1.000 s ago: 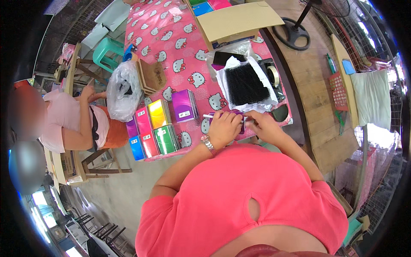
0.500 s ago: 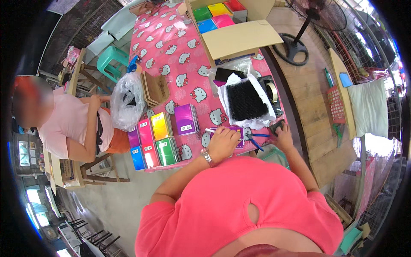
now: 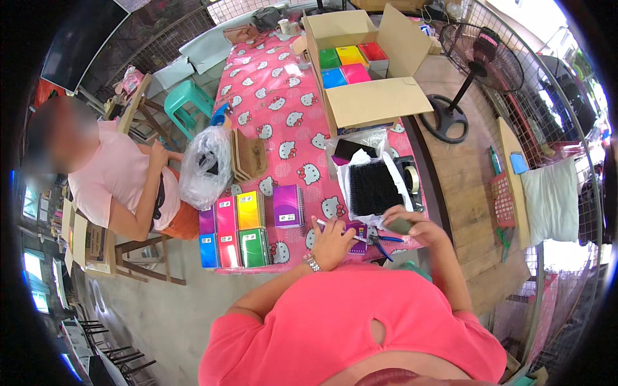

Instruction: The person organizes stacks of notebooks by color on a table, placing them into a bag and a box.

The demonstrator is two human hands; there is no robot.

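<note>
My left hand, with a metal watch at its wrist, presses on a small purple notebook at the table's near edge. A thin white stick is tucked under its bent fingers. My right hand pinches a flat, rounded grey-green piece just above the table, near the notebook's right side; I cannot make out its kind. Blue-handled pliers lie between my hands, beside the notebook. Beyond them a stack of black binding coils rests on white paper.
Several coloured notebooks and one purple notebook lie to the left. A carton holding more notebooks stands farther back. A tape roll sits by the right edge. A clear bag and a person are at left.
My right hand has lifted the grey-green piece from the table's right edge and brought it left, closer to the notebook. My left hand stays on the notebook. The view has shifted.
</note>
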